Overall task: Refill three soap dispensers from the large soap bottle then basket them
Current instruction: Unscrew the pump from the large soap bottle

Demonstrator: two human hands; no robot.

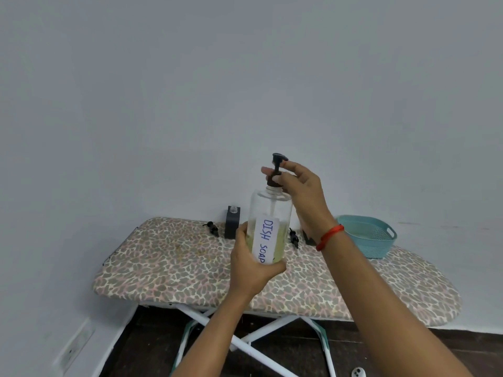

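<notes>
Two hands hold the large soap bottle (270,203) upright in the air above the ironing board (177,268). The left hand (250,265) has its fingers wrapped round the lower body, and the right hand (302,191) pinches the dark collar under the pump (277,159) with its fingertips. The bottle is clear, looks rigid and is roughly half full of yellowish soap. I judge it moderately heavy and bottom-weighted (slippery too, if soap has run down the wall). The low wrapping hold looks soundest for carrying, with the collar gripped only to unscrew it. Behind, on the board, a black dispenser (232,224) stands with its mouth open. One loose pump head (212,228) lies just left of it and another (294,238) lies right of the bottle. A second dark dispenser (309,238) is mostly hidden behind the right wrist. No dispenser shows in the teal basket (364,219) at far right.
</notes>
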